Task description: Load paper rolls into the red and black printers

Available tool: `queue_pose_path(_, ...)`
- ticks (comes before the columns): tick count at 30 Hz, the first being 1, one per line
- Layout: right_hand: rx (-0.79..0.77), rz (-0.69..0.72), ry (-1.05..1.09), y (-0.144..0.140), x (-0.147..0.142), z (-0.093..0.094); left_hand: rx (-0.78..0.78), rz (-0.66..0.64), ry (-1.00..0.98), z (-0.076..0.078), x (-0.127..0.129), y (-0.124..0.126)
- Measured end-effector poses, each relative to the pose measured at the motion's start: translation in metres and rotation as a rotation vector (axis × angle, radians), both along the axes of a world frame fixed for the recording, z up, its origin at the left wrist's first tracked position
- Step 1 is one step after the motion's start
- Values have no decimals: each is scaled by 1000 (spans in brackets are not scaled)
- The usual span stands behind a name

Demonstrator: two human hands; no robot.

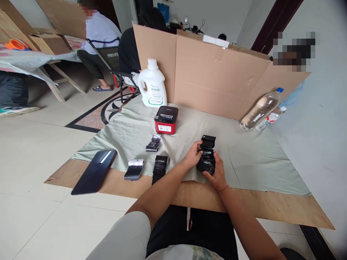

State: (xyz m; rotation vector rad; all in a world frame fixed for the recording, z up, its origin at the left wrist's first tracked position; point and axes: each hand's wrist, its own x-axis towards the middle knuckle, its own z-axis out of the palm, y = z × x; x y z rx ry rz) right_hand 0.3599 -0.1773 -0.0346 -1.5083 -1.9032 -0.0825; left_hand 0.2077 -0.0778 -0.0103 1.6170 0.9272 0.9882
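A small black printer [207, 156] with its lid flipped open rests on the grey-green cloth [244, 155]. My left hand [193, 156] grips its left side and my right hand [217, 173] cups its right and near side. Left of my hands lie three black film-wrapped rolls: one roll [153, 143] further back, one roll [160, 167] near my left forearm, and one with a white end [134, 169]. A red and black printer [166, 119] stands behind them.
A dark phone [94, 171] lies at the cloth's left edge. A white detergent jug [151, 85] and a cardboard screen [217, 76] stand at the back. Two clear water bottles [261, 109] lean at the right. A seated person [99, 39] is beyond.
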Motion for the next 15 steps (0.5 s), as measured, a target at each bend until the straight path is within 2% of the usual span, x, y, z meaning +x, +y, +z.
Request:
queue_pose_path(4,41,13,46,0,0,0,192,-8,256,4,1,-1)
queue_pose_path(7,66,11,92,1,0,-1,312,-40,494,18,9,2)
queue_pose_path(12,89,12,168,3,2,-6,280,-196,954,48,31,15)
queue_pose_path(15,99,9,196,5,3,-8,244,-241,1162,57,45,21)
